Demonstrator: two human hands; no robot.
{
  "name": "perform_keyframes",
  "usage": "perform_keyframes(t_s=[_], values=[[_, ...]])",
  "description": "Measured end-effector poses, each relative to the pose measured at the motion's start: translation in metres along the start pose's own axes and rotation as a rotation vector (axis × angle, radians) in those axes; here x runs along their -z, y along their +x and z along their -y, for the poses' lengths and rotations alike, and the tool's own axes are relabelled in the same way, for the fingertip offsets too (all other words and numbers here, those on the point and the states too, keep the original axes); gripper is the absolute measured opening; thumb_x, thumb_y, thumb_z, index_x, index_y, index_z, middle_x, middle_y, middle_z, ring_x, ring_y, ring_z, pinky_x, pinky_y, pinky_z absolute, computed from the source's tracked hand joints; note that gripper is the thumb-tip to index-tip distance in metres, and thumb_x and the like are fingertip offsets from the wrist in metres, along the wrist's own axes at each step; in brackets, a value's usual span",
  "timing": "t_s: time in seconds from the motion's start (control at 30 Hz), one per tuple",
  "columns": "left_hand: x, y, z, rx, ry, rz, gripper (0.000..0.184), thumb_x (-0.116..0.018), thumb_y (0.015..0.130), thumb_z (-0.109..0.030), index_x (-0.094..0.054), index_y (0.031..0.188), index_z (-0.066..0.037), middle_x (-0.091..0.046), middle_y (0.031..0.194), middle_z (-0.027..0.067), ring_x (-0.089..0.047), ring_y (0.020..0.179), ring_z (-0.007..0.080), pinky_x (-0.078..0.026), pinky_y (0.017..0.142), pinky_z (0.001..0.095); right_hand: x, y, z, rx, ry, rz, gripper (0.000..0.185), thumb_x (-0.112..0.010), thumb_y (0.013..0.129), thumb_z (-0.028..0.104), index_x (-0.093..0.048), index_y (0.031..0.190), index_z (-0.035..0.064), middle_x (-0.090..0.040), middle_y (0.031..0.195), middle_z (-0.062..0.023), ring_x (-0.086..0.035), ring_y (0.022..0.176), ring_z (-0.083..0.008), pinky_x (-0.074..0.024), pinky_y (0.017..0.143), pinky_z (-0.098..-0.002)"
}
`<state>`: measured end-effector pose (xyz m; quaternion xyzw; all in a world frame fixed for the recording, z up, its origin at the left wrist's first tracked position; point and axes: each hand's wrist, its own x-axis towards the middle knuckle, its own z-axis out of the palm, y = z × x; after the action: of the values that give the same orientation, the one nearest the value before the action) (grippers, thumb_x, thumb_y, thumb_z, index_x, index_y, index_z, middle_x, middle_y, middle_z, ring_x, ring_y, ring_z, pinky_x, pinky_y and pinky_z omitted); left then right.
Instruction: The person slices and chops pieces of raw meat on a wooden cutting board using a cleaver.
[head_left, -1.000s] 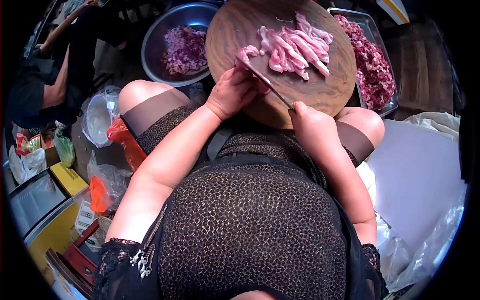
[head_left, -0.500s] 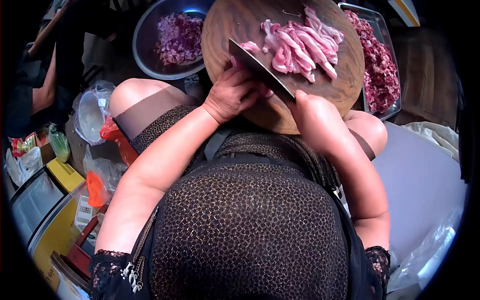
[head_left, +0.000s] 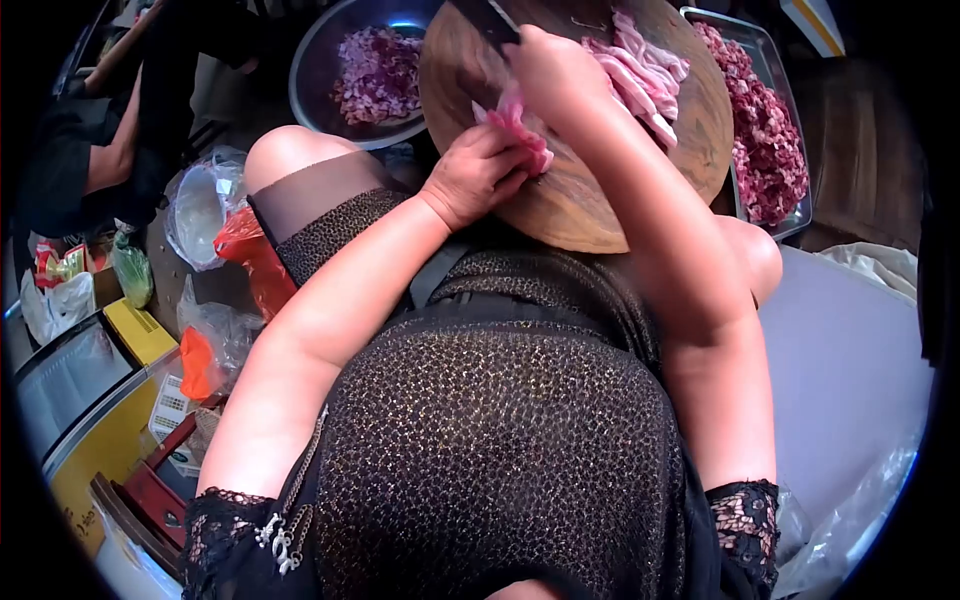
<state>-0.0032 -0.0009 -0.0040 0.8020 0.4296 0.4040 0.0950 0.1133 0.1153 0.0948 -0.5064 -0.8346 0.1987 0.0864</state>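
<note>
Head view, looking down past the wearer's chest: I see two bare hands at work over a round wooden board (head_left: 590, 210) in front of the wearer's lap. The left hand (head_left: 476, 172) has its fingers curled around a piece of pink meat (head_left: 520, 135) at the board's left side, near the edge closest to the body. The right hand (head_left: 555, 75) is clenched around a knife (head_left: 487, 20), reaching across the board; the dark blade points up and to the left, and its far end is cut off by the top of my picture. I cannot tell whether the blade touches anything.

Just beyond the right hand, partly hidden by it and the forearm, pale pink meat strips (head_left: 640, 75) lie heaped on the board. To the left of the board, a metal bowl (head_left: 400, 137) holds chopped pinkish-purple pieces (head_left: 375, 75). To the right, a metal tray (head_left: 797, 222) is piled with chopped red meat (head_left: 768, 150).

At the lower left of the bowl, an orange-red plastic bag (head_left: 258, 262) hangs near the wearer's left knee (head_left: 290, 150). Another person (head_left: 110, 165) in dark clothing sits at the far left.
</note>
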Motion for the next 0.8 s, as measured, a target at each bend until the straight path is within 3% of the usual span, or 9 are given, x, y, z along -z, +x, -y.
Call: perform_keyframes(t_s=[0.1, 0.17, 0.33, 0.4, 0.6, 0.73, 0.8], values=[[0.007, -0.005, -0.006, 0.039, 0.044, 0.027, 0.021, -0.073, 0.076, -0.015, -0.069, 0.097, -0.011, -0.063, 0.102, 0.0054, -0.061, 0.098, 0.0273, -0.051, 0.090, 0.0390, 0.027, -0.040, -0.023, 0.106, -0.009, 0.048, 0.031, -0.059, 0.094, 0.028, -0.064, 0.097, -0.0018, -0.068, 0.086, -0.0246, -0.067, 0.086, -0.0426, -0.0528, 0.075, -0.0498], [0.010, -0.004, -0.010, 0.041, 0.171, 0.031, 0.019, -0.074, 0.077, -0.017, -0.071, 0.095, -0.012, -0.063, 0.101, 0.0054, -0.061, 0.096, 0.0264, -0.051, 0.090, 0.0396, 0.032, -0.085, -0.039, 0.163, 0.050, -0.016, 0.028, -0.061, 0.093, 0.030, -0.063, 0.097, 0.0021, -0.067, 0.081, -0.0240, -0.066, 0.080, -0.0440, -0.0519, 0.072, -0.0508], [0.013, -0.001, -0.011, 0.011, 0.198, 0.004, 0.020, -0.075, 0.075, -0.016, -0.072, 0.095, -0.013, -0.063, 0.102, 0.0047, -0.061, 0.097, 0.0265, -0.051, 0.087, 0.0399, 0.039, -0.154, -0.056, 0.011, -0.117, 0.215, 0.026, -0.060, 0.094, 0.027, -0.056, 0.088, 0.0023, -0.066, 0.073, -0.0226, -0.066, 0.073, -0.0427, -0.0521, 0.064, -0.0526], [0.016, 0.005, -0.010, 0.075, 0.005, 0.059, 0.023, -0.074, 0.075, -0.014, -0.073, 0.098, -0.014, -0.064, 0.102, 0.0049, -0.061, 0.097, 0.0273, -0.051, 0.086, 0.0404, 0.038, -0.164, -0.054, -0.041, -0.126, 0.267, 0.024, -0.059, 0.095, 0.025, -0.056, 0.091, 0.0021, -0.066, 0.074, -0.0234, -0.066, 0.075, -0.0432, -0.0518, 0.065, -0.0529], [0.005, -0.003, -0.002, 0.080, 0.090, 0.056, 0.027, -0.074, 0.073, -0.011, -0.073, 0.101, -0.013, -0.066, 0.105, 0.0072, -0.063, 0.100, 0.0272, -0.050, 0.092, 0.0403, 0.035, -0.152, -0.045, -0.056, -0.131, 0.364, 0.018, -0.056, 0.094, 0.017, -0.055, 0.090, -0.0007, -0.066, 0.076, -0.0232, -0.067, 0.076, -0.0414, -0.0526, 0.066, -0.0513], [-0.002, -0.006, -0.001, 0.146, 0.045, 0.070, 0.025, -0.073, 0.077, -0.015, -0.072, 0.101, -0.011, -0.064, 0.111, 0.0074, -0.060, 0.102, 0.0283, -0.050, 0.094, 0.0396, 0.014, -0.105, -0.032, 0.113, -0.058, 0.276, 0.013, -0.055, 0.091, 0.013, -0.057, 0.090, 0.0006, -0.066, 0.076, -0.0208, -0.067, 0.074, -0.0400, -0.0532, 0.065, -0.0499], [0.001, -0.001, -0.004, 0.079, 0.078, 0.076, 0.026, -0.074, 0.075, -0.013, -0.071, 0.100, -0.009, -0.064, 0.111, 0.0078, -0.060, 0.102, 0.0290, -0.050, 0.092, 0.0402, -0.006, -0.072, -0.021, 0.170, -0.072, 0.223, 0.015, -0.056, 0.089, 0.014, -0.060, 0.094, 0.0005, -0.067, 0.077, -0.0194, -0.068, 0.075, -0.0379, -0.0545, 0.065, -0.0481]])
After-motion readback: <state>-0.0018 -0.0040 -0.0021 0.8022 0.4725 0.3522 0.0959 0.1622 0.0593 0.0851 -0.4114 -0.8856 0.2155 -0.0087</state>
